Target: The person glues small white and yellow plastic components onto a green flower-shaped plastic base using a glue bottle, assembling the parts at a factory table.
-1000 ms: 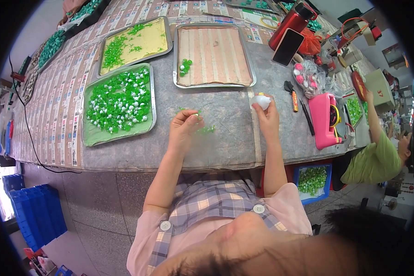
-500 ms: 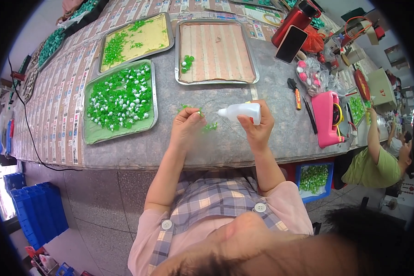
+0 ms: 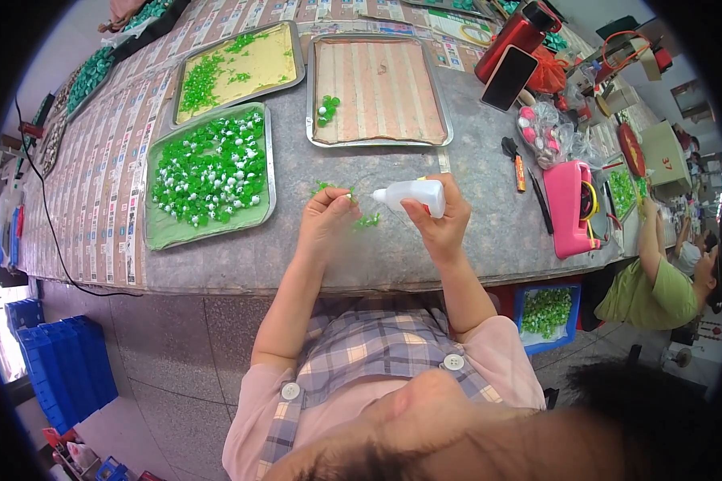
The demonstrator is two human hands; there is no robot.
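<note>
My right hand [image 3: 440,220] grips a small white squeeze bottle [image 3: 413,195] lying sideways, its nozzle aimed left. My left hand [image 3: 327,218] pinches a tiny green piece [image 3: 326,187] at its fingertips, just left of the nozzle tip. A few loose green bits [image 3: 368,220] lie on the grey table [image 3: 217,260] between both hands. To the left sits a metal tray [image 3: 160,232] heaped with green and white pieces. Beyond the hands is a striped tray [image 3: 381,92] holding a small green cluster [image 3: 326,109].
A yellow-lined tray [image 3: 265,60] with green bits lies far left. On the right are a pink box [image 3: 573,207], a phone [image 3: 509,78], a red bottle [image 3: 517,36] and a bag of pink items [image 3: 541,135]. Another person in green [image 3: 658,280] sits right. Blue crates [image 3: 60,373] stand below left.
My right hand lifted the white bottle from the table at right and swung it left, nozzle toward my left fingertips. The left hand stayed in place with its green piece.
</note>
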